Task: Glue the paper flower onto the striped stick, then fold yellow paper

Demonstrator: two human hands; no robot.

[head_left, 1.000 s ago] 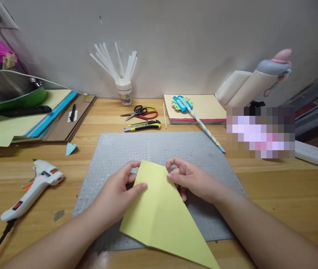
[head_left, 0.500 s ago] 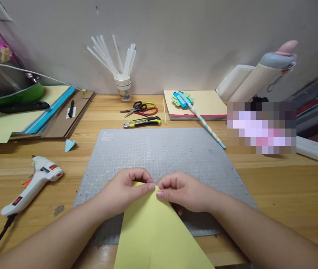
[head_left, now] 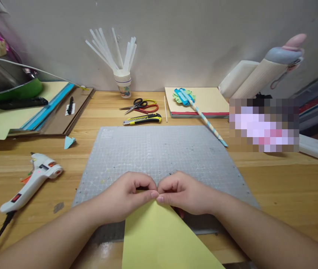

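Observation:
A sheet of yellow paper (head_left: 164,239) spreads down from my fingertips past the bottom of the view. My left hand (head_left: 136,194) pinches its upper tip between thumb and fingers. Touching it at the same tip, my right hand (head_left: 183,194) is also closed on the paper, and some of its fingers are hidden behind the sheet. Under both hands lies a grey cutting mat (head_left: 147,153) with a printed grid.
A glue gun (head_left: 31,183) lies left of the mat. Beyond the mat are scissors (head_left: 138,106), a utility knife (head_left: 143,119), a thin stick (head_left: 165,109) and a paper cup (head_left: 124,87) of white sticks. A striped paper stick (head_left: 206,123) rests over the mat's far right corner.
Both hands have drawn closer together at the paper's tip and moved slightly lower. The sheet's left edge has shifted right. The whole view has tilted a little.

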